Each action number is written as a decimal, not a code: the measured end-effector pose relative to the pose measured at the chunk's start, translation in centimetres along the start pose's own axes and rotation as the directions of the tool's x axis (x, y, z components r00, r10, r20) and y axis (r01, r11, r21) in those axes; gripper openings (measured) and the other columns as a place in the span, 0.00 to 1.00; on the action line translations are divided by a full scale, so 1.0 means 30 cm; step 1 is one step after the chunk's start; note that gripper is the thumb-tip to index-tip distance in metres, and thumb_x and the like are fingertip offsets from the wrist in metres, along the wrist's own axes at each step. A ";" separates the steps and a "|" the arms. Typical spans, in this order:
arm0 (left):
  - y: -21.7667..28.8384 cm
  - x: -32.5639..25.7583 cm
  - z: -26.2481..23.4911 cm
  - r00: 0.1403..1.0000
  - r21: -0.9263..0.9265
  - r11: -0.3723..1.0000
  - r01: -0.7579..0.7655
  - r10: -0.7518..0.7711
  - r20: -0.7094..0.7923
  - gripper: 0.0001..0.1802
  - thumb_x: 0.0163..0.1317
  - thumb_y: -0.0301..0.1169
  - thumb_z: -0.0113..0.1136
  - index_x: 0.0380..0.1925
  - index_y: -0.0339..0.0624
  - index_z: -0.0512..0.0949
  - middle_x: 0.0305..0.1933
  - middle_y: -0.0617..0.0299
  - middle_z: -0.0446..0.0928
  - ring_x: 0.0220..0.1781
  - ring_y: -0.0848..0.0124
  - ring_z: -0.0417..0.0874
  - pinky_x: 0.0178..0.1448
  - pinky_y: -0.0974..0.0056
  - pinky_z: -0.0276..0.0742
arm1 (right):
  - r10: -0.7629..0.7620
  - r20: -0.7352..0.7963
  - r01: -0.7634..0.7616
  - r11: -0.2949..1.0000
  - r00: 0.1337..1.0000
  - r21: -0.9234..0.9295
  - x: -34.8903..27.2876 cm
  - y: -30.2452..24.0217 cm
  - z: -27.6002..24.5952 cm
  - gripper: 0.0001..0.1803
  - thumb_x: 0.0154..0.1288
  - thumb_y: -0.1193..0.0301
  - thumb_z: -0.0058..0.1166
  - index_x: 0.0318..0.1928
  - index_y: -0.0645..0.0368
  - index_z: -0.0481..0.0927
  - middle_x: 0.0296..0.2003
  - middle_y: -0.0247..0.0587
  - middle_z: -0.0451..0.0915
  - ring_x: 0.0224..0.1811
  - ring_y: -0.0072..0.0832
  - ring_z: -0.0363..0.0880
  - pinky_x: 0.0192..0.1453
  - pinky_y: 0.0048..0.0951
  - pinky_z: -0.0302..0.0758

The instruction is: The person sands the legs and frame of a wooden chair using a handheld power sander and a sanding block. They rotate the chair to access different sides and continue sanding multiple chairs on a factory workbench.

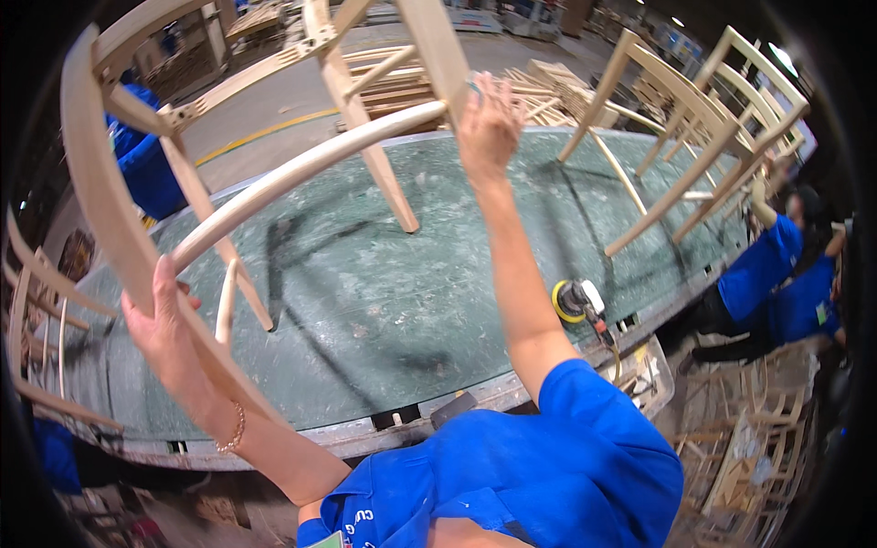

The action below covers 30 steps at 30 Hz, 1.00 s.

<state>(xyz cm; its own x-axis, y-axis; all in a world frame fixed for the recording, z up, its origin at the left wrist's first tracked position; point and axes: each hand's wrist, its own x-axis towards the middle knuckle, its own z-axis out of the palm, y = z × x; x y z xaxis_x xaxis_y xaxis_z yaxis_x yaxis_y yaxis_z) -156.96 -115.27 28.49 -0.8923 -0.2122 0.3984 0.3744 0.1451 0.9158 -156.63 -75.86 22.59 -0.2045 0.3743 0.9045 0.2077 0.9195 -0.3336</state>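
Observation:
A bare wooden chair frame [315, 167] stands tilted over the green work table, its curved rail running between two legs. My left hand [164, 333] is wrapped round the near left leg, just below where the rail joins. At the other end of the rail, my right hand [491, 123] is closed against the side of the far right leg. A small teal bit shows by its fingertips, too little to name. To the right of my right forearm lies a round power sander [575, 301] with a yellow pad edge.
The green table [411, 320] has a raised edge with slots. More chair frames stand on it at the right [676, 128] and left [64, 320]. Two people in blue [767, 274] work at the right. Stacked wood [548, 87] and a blue bin [151, 173] are beyond.

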 end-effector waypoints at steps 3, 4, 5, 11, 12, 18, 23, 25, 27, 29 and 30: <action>0.023 -0.005 -0.038 0.999 0.022 1.000 -0.014 0.015 -0.044 0.26 0.60 0.47 0.66 0.44 0.37 0.72 0.26 0.65 0.71 0.24 0.79 0.72 0.31 0.74 0.70 | -0.032 -0.005 0.032 0.999 0.999 0.005 -0.042 -0.041 0.017 0.20 0.71 0.68 0.46 0.60 0.55 0.76 0.63 0.41 0.73 0.72 0.44 0.61 0.76 0.57 0.42; 0.005 -0.007 -0.027 0.999 0.030 0.999 0.019 -0.018 -0.033 0.25 0.61 0.47 0.66 0.44 0.37 0.72 0.26 0.65 0.71 0.24 0.80 0.72 0.32 0.74 0.70 | -0.051 0.008 0.051 0.998 0.999 -0.038 -0.120 -0.038 -0.004 0.20 0.71 0.68 0.46 0.60 0.55 0.76 0.63 0.41 0.73 0.71 0.44 0.61 0.76 0.57 0.42; 0.012 -0.015 -0.024 0.998 0.048 0.998 0.046 -0.045 -0.036 0.25 0.61 0.47 0.66 0.44 0.37 0.72 0.26 0.66 0.71 0.24 0.80 0.72 0.32 0.74 0.70 | -0.069 0.021 0.070 0.996 0.997 -0.063 -0.161 -0.038 -0.018 0.20 0.71 0.68 0.45 0.61 0.56 0.75 0.63 0.42 0.73 0.71 0.45 0.62 0.76 0.57 0.43; 0.017 -0.006 -0.013 0.999 -0.036 0.999 0.017 -0.015 0.044 0.25 0.61 0.47 0.66 0.43 0.37 0.73 0.26 0.65 0.71 0.24 0.79 0.72 0.32 0.75 0.69 | -0.044 0.007 0.044 0.999 0.999 -0.013 0.003 -0.022 0.002 0.20 0.73 0.67 0.42 0.61 0.57 0.74 0.63 0.42 0.73 0.70 0.43 0.64 0.74 0.54 0.49; 0.017 -0.006 -0.006 0.999 -0.020 0.999 0.027 -0.026 0.040 0.25 0.61 0.47 0.66 0.43 0.37 0.73 0.26 0.65 0.71 0.24 0.79 0.72 0.32 0.75 0.69 | -0.028 0.018 0.028 0.999 0.999 0.016 -0.005 -0.018 -0.007 0.21 0.74 0.67 0.40 0.62 0.57 0.73 0.64 0.41 0.71 0.70 0.41 0.64 0.75 0.51 0.50; 0.008 0.005 -0.027 1.000 0.003 1.000 -0.007 0.007 -0.020 0.26 0.59 0.49 0.68 0.43 0.38 0.74 0.26 0.67 0.71 0.24 0.81 0.72 0.29 0.77 0.70 | -0.098 0.088 0.096 0.995 0.991 0.028 -0.328 0.052 -0.150 0.22 0.70 0.76 0.44 0.64 0.57 0.72 0.66 0.43 0.70 0.66 0.39 0.69 0.65 0.36 0.70; 0.021 -0.003 -0.018 1.000 -0.020 1.000 -0.006 0.006 -0.001 0.26 0.59 0.48 0.68 0.43 0.37 0.73 0.26 0.66 0.72 0.24 0.81 0.73 0.28 0.76 0.69 | -0.003 0.135 -0.002 0.999 0.991 0.040 -0.586 0.184 -0.302 0.23 0.70 0.75 0.43 0.64 0.59 0.71 0.66 0.44 0.69 0.65 0.41 0.71 0.61 0.38 0.70; 0.005 -0.003 -0.026 1.000 -0.014 1.000 -0.015 0.015 -0.004 0.26 0.59 0.48 0.68 0.43 0.37 0.73 0.26 0.66 0.73 0.25 0.81 0.74 0.27 0.75 0.69 | -0.020 0.119 0.015 0.999 0.993 0.045 -0.619 0.216 -0.307 0.23 0.71 0.74 0.41 0.65 0.60 0.70 0.67 0.45 0.68 0.65 0.42 0.71 0.61 0.38 0.70; 0.011 -0.013 -0.025 1.000 -0.035 0.999 -0.001 0.000 -0.010 0.27 0.58 0.47 0.69 0.43 0.37 0.72 0.27 0.65 0.74 0.25 0.80 0.75 0.27 0.75 0.69 | -0.042 0.115 0.039 0.999 0.992 0.025 -0.638 0.228 -0.299 0.23 0.71 0.73 0.40 0.66 0.60 0.69 0.67 0.47 0.67 0.65 0.43 0.71 0.60 0.38 0.69; 0.021 -0.038 -0.020 0.999 -0.038 0.999 0.002 -0.003 -0.042 0.27 0.58 0.47 0.69 0.44 0.37 0.72 0.27 0.65 0.74 0.25 0.80 0.75 0.28 0.75 0.70 | -0.080 0.104 0.083 0.996 0.991 -0.027 -0.651 0.234 -0.293 0.24 0.72 0.73 0.38 0.67 0.60 0.68 0.68 0.48 0.67 0.65 0.44 0.71 0.60 0.38 0.69; 0.011 -0.039 -0.020 0.999 -0.051 0.998 -0.020 0.018 -0.037 0.26 0.59 0.47 0.68 0.44 0.37 0.72 0.28 0.64 0.74 0.25 0.79 0.75 0.28 0.75 0.71 | -0.065 0.112 0.064 0.998 0.992 0.011 -0.660 0.236 -0.299 0.24 0.73 0.72 0.38 0.67 0.61 0.67 0.68 0.49 0.66 0.66 0.44 0.69 0.62 0.38 0.68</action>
<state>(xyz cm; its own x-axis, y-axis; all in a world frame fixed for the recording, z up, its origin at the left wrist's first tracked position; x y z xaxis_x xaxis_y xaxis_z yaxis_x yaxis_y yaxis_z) -155.65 -115.55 28.35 -0.8756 -0.2448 0.4164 0.4045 0.0995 0.9091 -142.53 -77.83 4.70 -0.3234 0.3247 0.8888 0.1834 0.9430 -0.2777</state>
